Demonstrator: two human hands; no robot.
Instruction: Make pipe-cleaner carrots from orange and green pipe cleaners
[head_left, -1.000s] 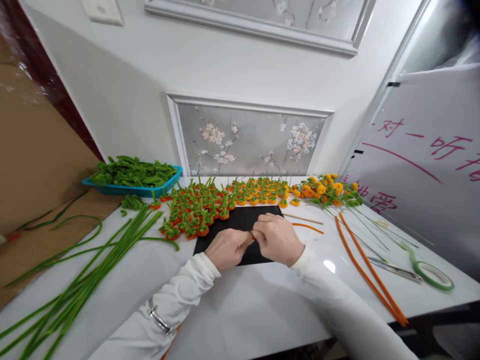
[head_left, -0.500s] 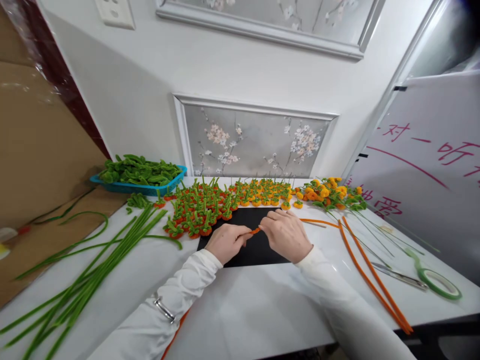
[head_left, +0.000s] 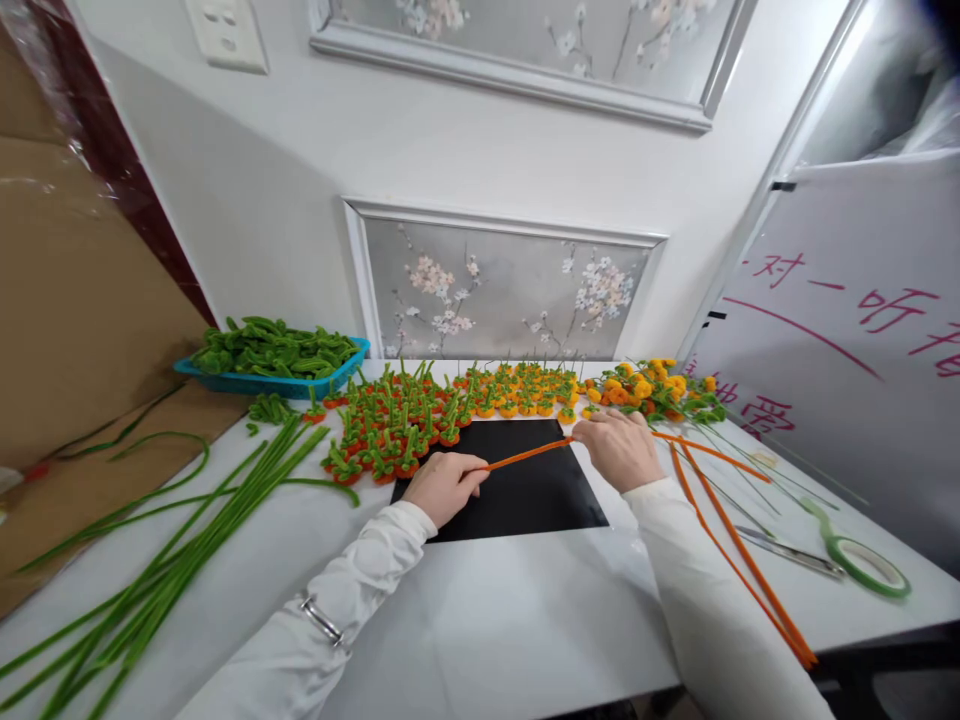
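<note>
An orange pipe cleaner (head_left: pixel 529 455) is stretched between my two hands over a black mat (head_left: pixel 525 500). My left hand (head_left: pixel 444 487) pinches it at the mat's left side. My right hand (head_left: pixel 621 450) grips it past the mat's right edge, and its far end sticks out to the right. Behind my hands stand several small orange-red pieces with green stalks (head_left: pixel 390 415) and yellow-orange ones (head_left: pixel 521 392). More orange pipe cleaners (head_left: pixel 739 535) lie beside my right forearm.
Long green pipe cleaners (head_left: pixel 187 555) lie at the left. A blue tray (head_left: pixel 300 385) of green fuzzy pieces stands behind them. Yellow and orange flowers (head_left: pixel 652 388), scissors (head_left: pixel 791 553) and green tape (head_left: pixel 870 567) are at the right. A panelled wall (head_left: pixel 262 150) closes off the back.
My right hand has moved right, away from my left hand. A longer stretch of the orange pipe cleaner now shows between them. The view has shifted slightly.
</note>
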